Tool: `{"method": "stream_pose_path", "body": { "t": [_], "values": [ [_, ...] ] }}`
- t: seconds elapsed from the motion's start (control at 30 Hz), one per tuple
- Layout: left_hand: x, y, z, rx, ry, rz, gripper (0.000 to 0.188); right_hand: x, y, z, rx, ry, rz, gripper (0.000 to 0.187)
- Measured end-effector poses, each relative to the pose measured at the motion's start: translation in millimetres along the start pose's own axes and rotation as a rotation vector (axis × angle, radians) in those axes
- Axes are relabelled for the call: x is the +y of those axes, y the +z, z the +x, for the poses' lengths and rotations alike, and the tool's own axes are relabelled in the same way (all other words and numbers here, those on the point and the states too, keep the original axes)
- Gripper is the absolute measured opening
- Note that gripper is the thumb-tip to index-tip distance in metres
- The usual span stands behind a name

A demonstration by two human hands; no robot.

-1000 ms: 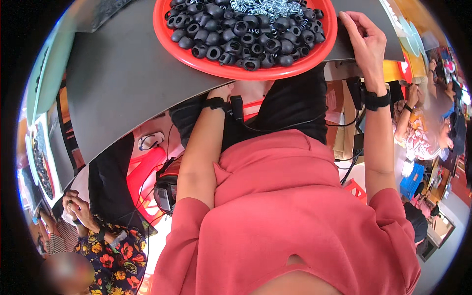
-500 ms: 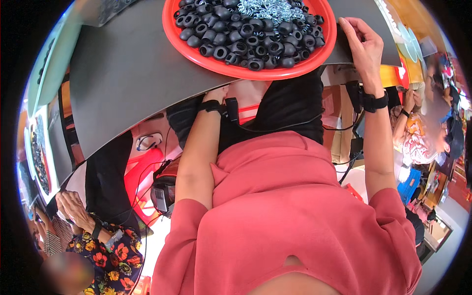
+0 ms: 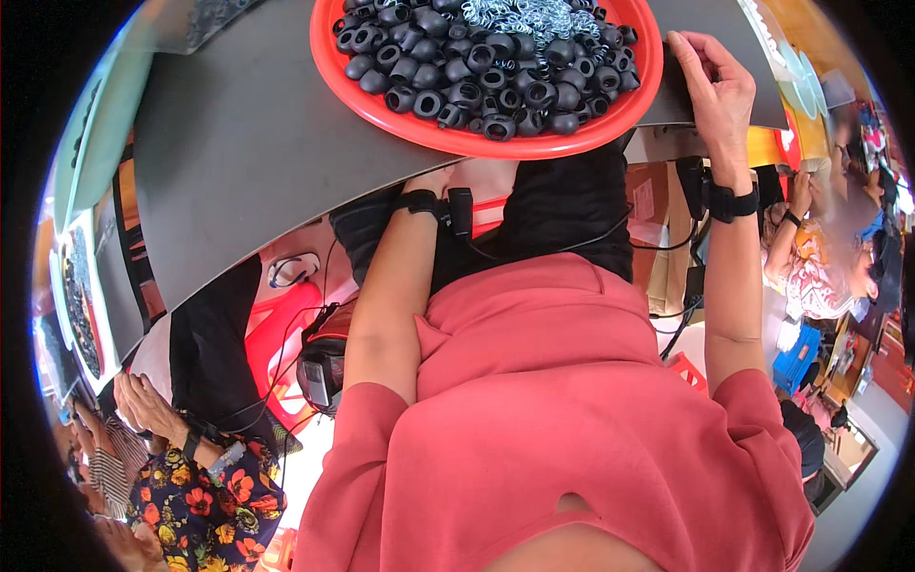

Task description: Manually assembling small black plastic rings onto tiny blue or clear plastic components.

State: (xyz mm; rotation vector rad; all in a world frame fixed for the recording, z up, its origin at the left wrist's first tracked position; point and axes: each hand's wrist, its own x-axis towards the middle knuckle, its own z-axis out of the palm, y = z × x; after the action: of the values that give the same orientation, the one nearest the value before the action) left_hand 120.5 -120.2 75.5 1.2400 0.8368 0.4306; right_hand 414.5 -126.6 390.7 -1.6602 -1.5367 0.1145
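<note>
A round red basin stands on the dark grey table, heaped with small black hollow caps and a pile of thin silvery coil springs. Just beyond the basin's right rim, my right hand rests at the table, apart from the basin. Its thumb is stretched out and its fingers are loosely bent, with nothing visible in them. My left hand is low in front of me, under the near table edge, which hides its fingers. Black bands with small devices circle both wrists.
The grey table has a curved-looking near edge. Pale green trays and a white tray of dark parts stand at left. A co-worker's hands show at lower left. Cables hang near my lap; another person sits at far right.
The view has shifted slightly, so the basin and both my arms sit a little further right. My right hand keeps its loosely bent pose; my left hand stays under the table edge.
</note>
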Motion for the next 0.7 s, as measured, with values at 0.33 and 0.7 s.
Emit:
{"method": "stream_pose_path", "body": {
  "t": [0.33, 0.7],
  "values": [
    [16, 10, 11, -0.099, 0.061, -0.031, 0.019, -3, 1, 1, -0.003, 0.014, 0.012, 0.024],
    [32, 6, -2, -0.172, 0.161, -0.076, 0.018, -3, 4, 3, -0.008, -0.028, -0.005, 0.023]
  ]
}}
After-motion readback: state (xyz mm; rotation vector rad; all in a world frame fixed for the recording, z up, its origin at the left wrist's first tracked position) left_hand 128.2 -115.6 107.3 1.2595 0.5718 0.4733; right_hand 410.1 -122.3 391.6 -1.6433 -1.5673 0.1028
